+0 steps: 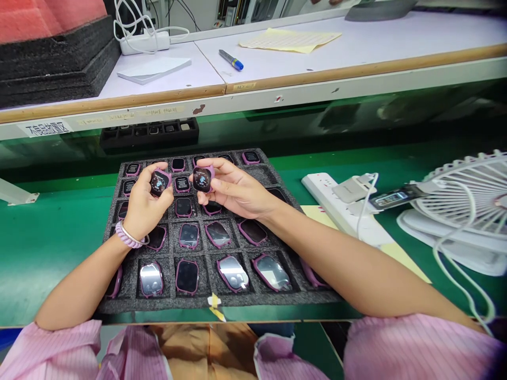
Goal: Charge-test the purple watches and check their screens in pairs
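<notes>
A black foam tray (pixel 198 303) lies on the green belt before me, its pockets filled with several pink-rimmed smartwatch bodies (pixel 187 275). My left hand (pixel 144 208) is closed round one watch body (pixel 159 182) with a lit screen, held above the tray's far left. My right hand (pixel 233 190) pinches a second lit watch body (pixel 203 179) just to the right of it. Both screens face me. A pale hair tie circles my left wrist.
A white power strip (pixel 336 206) with a plugged adapter and cable lies right of the tray, beside a white fan (pixel 467 206). Another dark tray (pixel 150 132) sits under the shelf. On the shelf are a marker (pixel 232 59), yellow papers (pixel 291 39), a white pad and stacked foam.
</notes>
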Tool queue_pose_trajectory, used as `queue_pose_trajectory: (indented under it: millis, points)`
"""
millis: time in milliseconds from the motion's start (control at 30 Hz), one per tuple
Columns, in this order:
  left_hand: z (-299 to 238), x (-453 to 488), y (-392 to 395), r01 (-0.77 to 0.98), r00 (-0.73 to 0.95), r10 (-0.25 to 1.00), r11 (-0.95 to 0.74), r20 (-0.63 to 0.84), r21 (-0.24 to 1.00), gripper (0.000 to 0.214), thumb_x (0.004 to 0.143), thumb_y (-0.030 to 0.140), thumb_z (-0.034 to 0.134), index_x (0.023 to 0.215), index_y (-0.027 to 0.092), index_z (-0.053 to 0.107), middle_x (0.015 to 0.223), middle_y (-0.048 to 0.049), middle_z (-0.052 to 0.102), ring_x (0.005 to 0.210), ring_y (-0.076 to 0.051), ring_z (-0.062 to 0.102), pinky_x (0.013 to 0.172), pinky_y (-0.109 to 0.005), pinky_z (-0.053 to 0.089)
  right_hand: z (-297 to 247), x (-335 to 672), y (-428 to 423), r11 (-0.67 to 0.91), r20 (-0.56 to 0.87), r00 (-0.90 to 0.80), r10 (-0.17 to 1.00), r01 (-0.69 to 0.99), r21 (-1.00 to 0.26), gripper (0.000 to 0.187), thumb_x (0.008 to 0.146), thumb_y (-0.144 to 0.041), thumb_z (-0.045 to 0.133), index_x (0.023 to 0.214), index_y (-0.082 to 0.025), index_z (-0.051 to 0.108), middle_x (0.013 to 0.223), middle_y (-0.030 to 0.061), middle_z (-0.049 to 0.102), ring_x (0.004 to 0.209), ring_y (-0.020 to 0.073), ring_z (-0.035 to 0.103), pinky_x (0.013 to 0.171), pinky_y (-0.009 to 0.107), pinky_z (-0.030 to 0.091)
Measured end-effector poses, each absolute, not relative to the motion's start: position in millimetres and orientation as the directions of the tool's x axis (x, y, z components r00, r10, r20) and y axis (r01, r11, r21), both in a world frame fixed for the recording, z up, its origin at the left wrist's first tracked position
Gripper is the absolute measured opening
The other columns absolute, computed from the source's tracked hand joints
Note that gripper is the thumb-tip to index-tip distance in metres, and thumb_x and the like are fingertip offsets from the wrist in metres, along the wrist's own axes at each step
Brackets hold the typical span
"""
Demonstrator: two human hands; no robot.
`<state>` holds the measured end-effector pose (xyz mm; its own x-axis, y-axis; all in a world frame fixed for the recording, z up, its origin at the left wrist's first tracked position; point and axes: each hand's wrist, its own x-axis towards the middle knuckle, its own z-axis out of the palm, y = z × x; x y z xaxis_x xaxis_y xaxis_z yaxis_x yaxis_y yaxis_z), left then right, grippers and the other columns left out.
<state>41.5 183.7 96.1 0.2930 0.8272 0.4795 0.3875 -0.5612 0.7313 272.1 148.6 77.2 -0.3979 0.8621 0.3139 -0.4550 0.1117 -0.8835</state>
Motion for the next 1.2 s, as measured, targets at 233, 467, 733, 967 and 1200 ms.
queue_pose_trajectory:
  millis: [233, 467, 733, 967, 1200]
  points:
    - [95.3, 42.3, 183.4, 0.368, 0.298, 0.830, -0.555, 0.471, 0.746, 0.046, 0.081, 0.028, 0.064, 0.126, 0.015, 0.063, 0.104, -0.0058, 0.071, 0.076, -0.015, 0.062, 0.072, -0.029, 0.056, 77.6, 272.0, 148.4, 0.108, 0.325, -0.408, 0.853, -0.471, -0.875, 0.049, 0.097, -0.042, 0.090, 0.132, -0.027, 0.059, 0.112, -0.0004, 0.068, 0.086, 0.0143, 0.071, 0.081, 0.026, 0.061]
    - [95.3, 42.7, 182.8, 0.369, 0.293, 0.822, -0.568, 0.488, 0.736, 0.046, 0.082, 0.029, 0.064, 0.125, 0.015, 0.063, 0.104, -0.0054, 0.072, 0.081, -0.016, 0.064, 0.076, -0.029, 0.056, 78.5, 271.3, 147.8, 0.097, 0.313, -0.401, 0.861, -0.474, -0.875, 0.051, 0.094, -0.042, 0.092, 0.131, -0.027, 0.061, 0.111, -0.0003, 0.068, 0.085, 0.0149, 0.071, 0.081, 0.026, 0.062]
    - [96.0, 40.5, 183.9, 0.379, 0.322, 0.838, -0.540, 0.440, 0.752, 0.044, 0.081, 0.027, 0.066, 0.123, 0.016, 0.063, 0.108, -0.0061, 0.072, 0.096, -0.021, 0.067, 0.094, -0.036, 0.057, 78.6, 268.8, 146.0, 0.076, 0.301, -0.418, 0.857, -0.476, -0.876, 0.046, 0.095, -0.040, 0.092, 0.128, -0.026, 0.064, 0.103, -0.0025, 0.068, 0.082, 0.0131, 0.071, 0.077, 0.023, 0.061]
    - [93.8, 47.9, 184.0, 0.112, 0.357, 0.921, -0.204, 0.152, 0.972, 0.062, 0.077, 0.028, 0.074, 0.134, 0.017, 0.053, 0.113, -0.0073, 0.068, 0.077, -0.014, 0.066, 0.069, -0.027, 0.057, 74.4, 270.7, 152.9, -0.099, 0.114, -0.427, 0.897, -0.445, -0.890, 0.056, 0.092, -0.031, 0.085, 0.138, -0.019, 0.056, 0.110, 0.0063, 0.073, 0.091, 0.0208, 0.076, 0.078, 0.026, 0.062]
    - [101.6, 54.4, 177.0, -0.109, 0.410, 0.910, 0.110, -0.056, 0.988, 0.062, 0.076, 0.027, 0.070, 0.134, 0.017, 0.052, 0.091, 0.0015, 0.066, 0.058, -0.012, 0.069, 0.056, -0.024, 0.058, 73.4, 271.4, 155.3, -0.086, 0.071, -0.326, 0.943, -0.442, -0.893, 0.043, 0.085, -0.022, 0.078, 0.123, -0.018, 0.059, 0.107, 0.0059, 0.072, 0.072, 0.0156, 0.070, 0.063, 0.023, 0.057]
